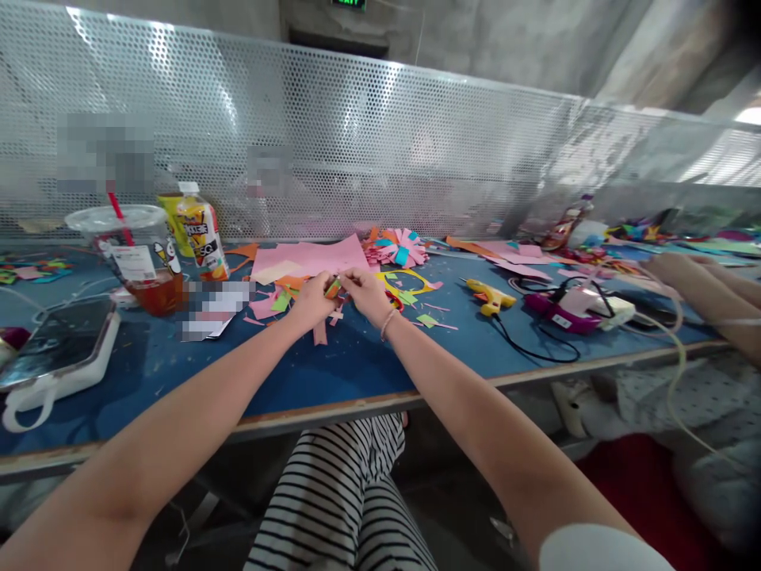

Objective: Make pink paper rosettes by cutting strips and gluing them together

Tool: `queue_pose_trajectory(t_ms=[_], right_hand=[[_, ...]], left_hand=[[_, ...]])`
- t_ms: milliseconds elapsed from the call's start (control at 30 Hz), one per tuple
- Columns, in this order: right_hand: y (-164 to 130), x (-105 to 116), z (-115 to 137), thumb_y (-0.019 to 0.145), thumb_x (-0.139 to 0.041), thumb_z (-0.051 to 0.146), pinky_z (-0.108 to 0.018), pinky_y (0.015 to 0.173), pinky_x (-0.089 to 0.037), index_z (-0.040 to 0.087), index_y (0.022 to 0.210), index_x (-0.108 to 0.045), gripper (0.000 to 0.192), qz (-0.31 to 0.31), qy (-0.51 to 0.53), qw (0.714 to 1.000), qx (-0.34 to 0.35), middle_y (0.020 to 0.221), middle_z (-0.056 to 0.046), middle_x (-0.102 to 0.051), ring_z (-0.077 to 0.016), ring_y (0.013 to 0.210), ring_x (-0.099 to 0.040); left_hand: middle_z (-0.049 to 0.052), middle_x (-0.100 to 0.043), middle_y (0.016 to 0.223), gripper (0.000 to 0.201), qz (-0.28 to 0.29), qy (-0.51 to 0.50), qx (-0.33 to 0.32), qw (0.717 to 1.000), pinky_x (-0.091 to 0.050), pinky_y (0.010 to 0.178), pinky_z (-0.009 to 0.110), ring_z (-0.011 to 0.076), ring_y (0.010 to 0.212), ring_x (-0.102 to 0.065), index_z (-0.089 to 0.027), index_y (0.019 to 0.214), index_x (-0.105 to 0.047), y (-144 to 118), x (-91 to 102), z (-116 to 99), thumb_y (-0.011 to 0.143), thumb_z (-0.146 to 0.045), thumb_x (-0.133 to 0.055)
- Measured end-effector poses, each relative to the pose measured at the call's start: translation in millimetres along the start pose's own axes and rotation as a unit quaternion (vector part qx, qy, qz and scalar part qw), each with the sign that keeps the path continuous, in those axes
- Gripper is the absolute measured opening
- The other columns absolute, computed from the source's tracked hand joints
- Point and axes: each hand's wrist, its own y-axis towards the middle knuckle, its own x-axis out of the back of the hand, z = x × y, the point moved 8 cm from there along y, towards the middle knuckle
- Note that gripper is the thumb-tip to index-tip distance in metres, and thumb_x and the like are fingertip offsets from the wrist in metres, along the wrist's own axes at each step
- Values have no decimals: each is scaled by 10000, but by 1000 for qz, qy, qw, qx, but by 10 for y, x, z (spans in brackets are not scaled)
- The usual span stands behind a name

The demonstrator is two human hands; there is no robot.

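Blue felt-covered bench, item one: my left hand and my right hand meet over it, both grips pinched nearly closed on one small folded piece of orange and green paper, held just above the bench top between the two sets of fingertips. Step in hand, as I judge it: folding or pressing a small paper part. The next move would call for a fine, steady fingertip pinch, since the piece is tiny and light. Nearby stock: pink paper sheets just behind the hands, a pink fringed paper flower beside them, loose coloured paper scraps around the left hand, a yellow glue gun well to the right. Left side: a clear plastic cup of brown drink and a smartphone on a white stand. Hard to make out: the paper's exact shape, mostly hidden by my fingers. A co-worker's forearm is cut off at the right edge.
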Motion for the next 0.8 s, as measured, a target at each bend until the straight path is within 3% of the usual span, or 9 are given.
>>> queue_pose_trajectory(t_ms=[233,433,600,800], right_hand=[[28,333,-68,662,-601,407,-218,507,-449,185,706,-520,240,-102,88,988,-70,598,33,-537,-94,550,-525],[35,415,-133,580,-681,371,-217,532,-456,174,704,-532,276,-112,159,978,-79,597,36,-545,-88,563,-536],[21,413,-104,573,-691,338,-210,535,-446,166,697,-535,263,-106,181,975,-75,581,36,-555,-80,545,-536],[3,347,-51,558,-702,347,-223,558,-464,172,695,-534,279,-71,166,980,-80,602,32,-567,-84,553,-542]], left_hand=[[-16,-551,631,70,61,-49,-5,997,-383,583,239,135,625,-519,-179,666,-493,23,-123,81,616,-155,-537],[-20,-524,551,211,122,-128,47,983,-371,514,231,118,497,-488,-167,748,-576,31,-218,198,621,-90,-426],[-15,-495,549,142,49,-71,21,996,-343,524,237,126,520,-465,-175,717,-550,52,-46,124,753,-225,-423],[27,-599,707,287,-38,-97,11,994,-403,632,256,157,697,-552,-185,753,-557,54,69,156,846,-362,-351]])
